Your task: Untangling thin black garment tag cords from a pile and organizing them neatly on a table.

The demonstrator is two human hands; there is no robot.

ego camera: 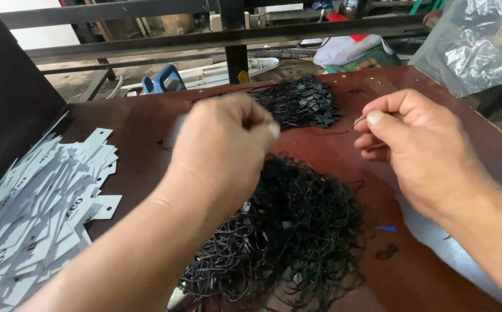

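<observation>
My left hand (pixel 222 147) is closed into a fist above a big heap of black string loops (pixel 288 231) on the dark red table (pixel 430 277). What it grips is hidden by the fingers. My right hand (pixel 412 144) hovers to the right, thumb and forefinger pinched on a thin string end near the fingertips. A second, smaller pile of black tag strings (pixel 303 101) lies further back, behind both hands.
A spread of white paper tags with punched holes (pixel 37 214) covers the table's left side beside a black panel (pixel 8 98). A clear plastic bag (pixel 476 43) lies at the back right. Metal frame bars (pixel 204 37) cross behind the table.
</observation>
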